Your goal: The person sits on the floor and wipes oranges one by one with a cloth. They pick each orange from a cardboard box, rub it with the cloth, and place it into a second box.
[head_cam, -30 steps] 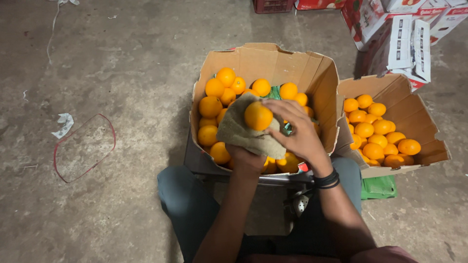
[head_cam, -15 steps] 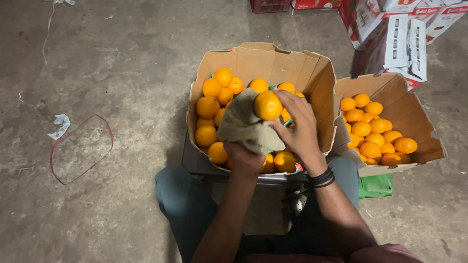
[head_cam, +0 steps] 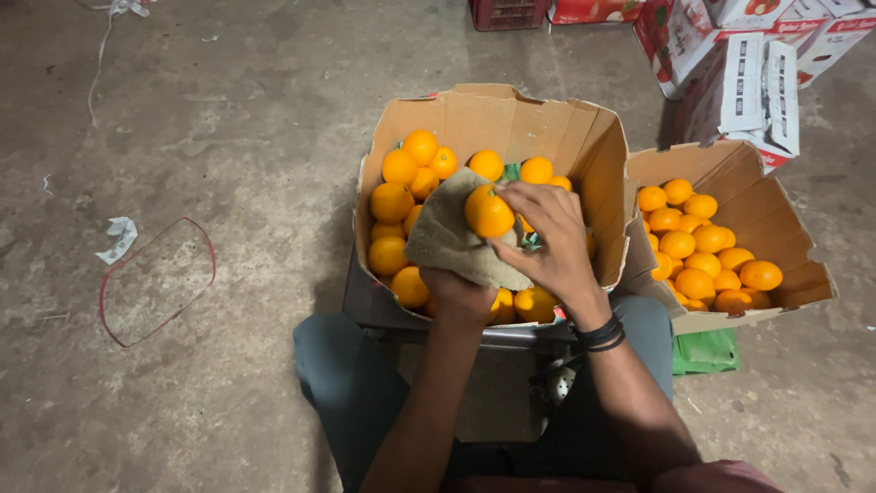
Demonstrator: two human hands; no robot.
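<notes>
Seen from above, a person sits on a bare concrete floor (head_cam: 228,119); at centre frame stands a large open cardboard box (head_cam: 511,119) heaped with oranges, and at right a second open box (head_cam: 776,205) holds another layer of oranges, perhaps the finished ones, though nothing here settles it; printed cartons (head_cam: 748,82) are stacked at upper right. Just below centre, the left hand (head_cam: 461,297) is closed on a tan cloth (head_cam: 452,233) draped above the big box; the right hand (head_cam: 552,242) curls its fingers around one orange (head_cam: 489,212), pressed against the cloth. Many oranges remain in the big box.
</notes>
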